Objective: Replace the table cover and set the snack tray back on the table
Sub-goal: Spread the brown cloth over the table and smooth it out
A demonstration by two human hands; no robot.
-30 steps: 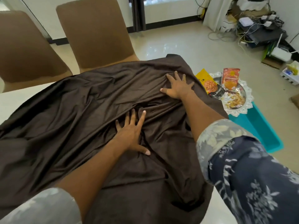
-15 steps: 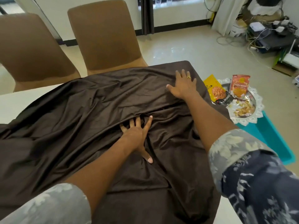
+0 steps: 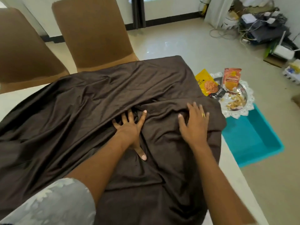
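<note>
Head view looks down on a dark brown cloth [image 3: 81, 111] that lies crumpled over the table [image 3: 17, 99]. The cloth runs long from left to right, the same way as the table. It is not flat yet. Big folds pile up in the middle, and bare white table shows at the far left.

Both hands lie on the cloth with fingers spread out. Neither hand grips anything. The left hand [image 3: 129, 127] presses down in the middle, and its fingertips poke into a deep fold. The right hand [image 3: 194, 127] presses near the right end of the table, on top of a bump of cloth.

The tray [image 3: 241, 113] is not on the table. It sits off the right end, lower down, on the corner of a blue tub [image 3: 253, 143]. A yellow pack [image 3: 206, 83] and an orange pack [image 3: 231, 77] stand on it, with some loose snacks.

The tray lies to the right of both hands, and the right hand is much nearer to it. I think the cloth needs more smoothing first, pushed out to the left where the table is bare. After that, the right hand looks best placed to reach for the tray.
</note>
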